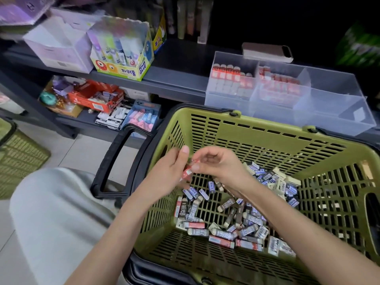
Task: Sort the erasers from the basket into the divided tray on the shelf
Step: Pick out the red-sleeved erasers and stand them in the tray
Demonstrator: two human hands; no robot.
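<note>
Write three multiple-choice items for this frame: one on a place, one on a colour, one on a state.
1. Where does the divided tray stand? A) on the floor B) on the shelf behind the basket C) inside the basket
2. What colour are the sleeves on the erasers in the tray's left compartment? A) blue B) red C) green
3. What are the left hand and right hand doing? A) hanging empty B) resting on the floor C) pinching a red eraser between them

1 B: it sits on the shelf past the basket rim. 2 B: red sleeves fill it. 3 C: both hands' fingers close on it.
</note>
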